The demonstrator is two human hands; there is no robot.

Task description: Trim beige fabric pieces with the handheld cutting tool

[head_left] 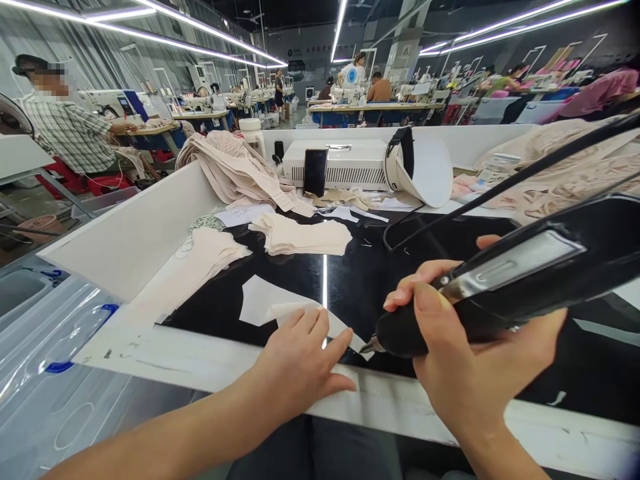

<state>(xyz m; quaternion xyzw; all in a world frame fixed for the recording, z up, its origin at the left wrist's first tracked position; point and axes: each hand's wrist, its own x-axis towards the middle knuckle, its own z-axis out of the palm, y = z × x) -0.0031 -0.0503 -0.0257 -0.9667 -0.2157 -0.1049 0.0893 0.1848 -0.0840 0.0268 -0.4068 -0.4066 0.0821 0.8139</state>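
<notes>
My right hand is wrapped round a black corded handheld tool with a silver panel on its side and a small pointed metal tip. That tip touches or nearly touches the right end of a white cut piece lying on the black work surface. Across the piece's near part lies my left hand, thumb and forefinger apart, the other fingertips resting on a pale flap. What is beneath those fingers is hidden. A stack of cream cut pieces sits just beyond.
More cream pieces lie at the left by the white side board. At the back are a phone, a white vented box and a white visor. The tool's black cord arches over the right side.
</notes>
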